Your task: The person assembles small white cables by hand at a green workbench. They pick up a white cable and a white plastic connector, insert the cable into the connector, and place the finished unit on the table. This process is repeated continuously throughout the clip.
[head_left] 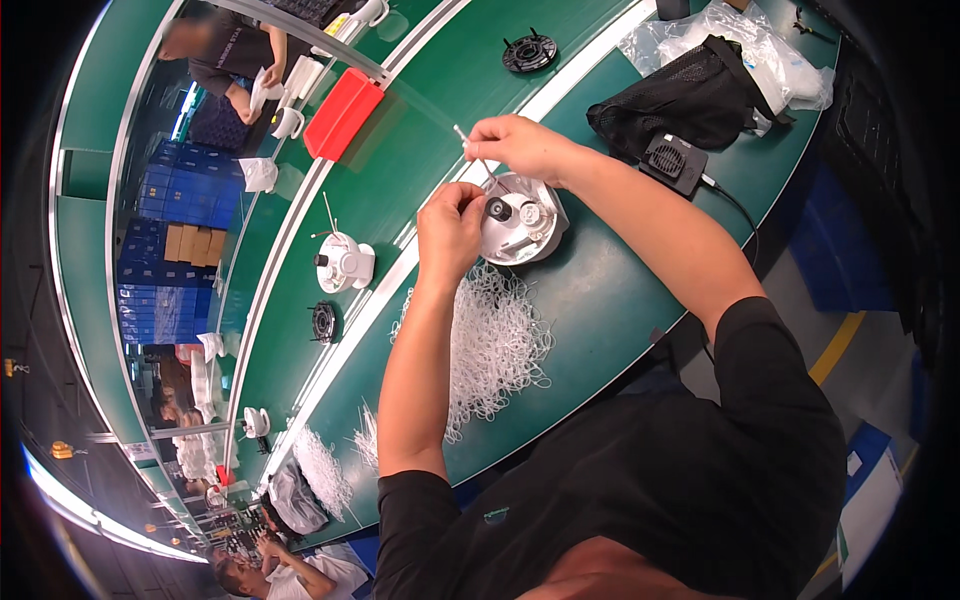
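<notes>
White round plastic housing [522, 225] with black knob, both hands' grip pinched on thin white tie [472, 150].

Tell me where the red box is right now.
In the head view, the red box lies upper left on the green conveyor belt, beyond the white round assembly under both hands.

Clear plastic bags [745, 40] bunched at the bench's far right end. Blue and tan boxes [165, 240] stacked far left, beyond the conveyor.
</notes>
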Motion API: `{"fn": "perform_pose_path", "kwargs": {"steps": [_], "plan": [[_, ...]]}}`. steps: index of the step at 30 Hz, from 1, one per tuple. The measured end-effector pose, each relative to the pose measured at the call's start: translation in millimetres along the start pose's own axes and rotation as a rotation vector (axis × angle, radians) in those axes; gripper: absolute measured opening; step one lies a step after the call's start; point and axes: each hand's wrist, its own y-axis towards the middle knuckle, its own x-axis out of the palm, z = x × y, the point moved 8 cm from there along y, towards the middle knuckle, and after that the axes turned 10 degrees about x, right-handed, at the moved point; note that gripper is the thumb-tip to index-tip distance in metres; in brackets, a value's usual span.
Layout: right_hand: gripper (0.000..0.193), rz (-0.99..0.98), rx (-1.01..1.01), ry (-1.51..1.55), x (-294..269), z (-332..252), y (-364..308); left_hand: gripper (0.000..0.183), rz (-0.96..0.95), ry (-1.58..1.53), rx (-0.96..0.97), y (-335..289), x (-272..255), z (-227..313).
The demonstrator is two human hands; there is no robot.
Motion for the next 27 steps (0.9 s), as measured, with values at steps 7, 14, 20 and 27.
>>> {"fn": "perform_pose_path", "kwargs": {"steps": [7,14,20,27], "plan": [[0.023,-0.089,0.08,-0.098,-9.9,12.5,-9.7,0.006,-0.042,0.267,0.081,-7.4,-0.1,8.9],[0.023,-0.237,-0.099,-0.657,13.9,-15.5,-31.9,0.006,0.004,0.177,0.037,-9.3,-3.2,3.8],[0.015,-0.263,-0.079,-0.898,24.5,-16.1,-28.0,0.006,0.045,0.271,0.069,-13.8,-8.7,4.3],[0.017,-0.175,-0.389,-1.09,28.2,-27.5,-30.6,0.011,0.1,0.143,0.049,-19.0,-15.9,-7.0]]}}
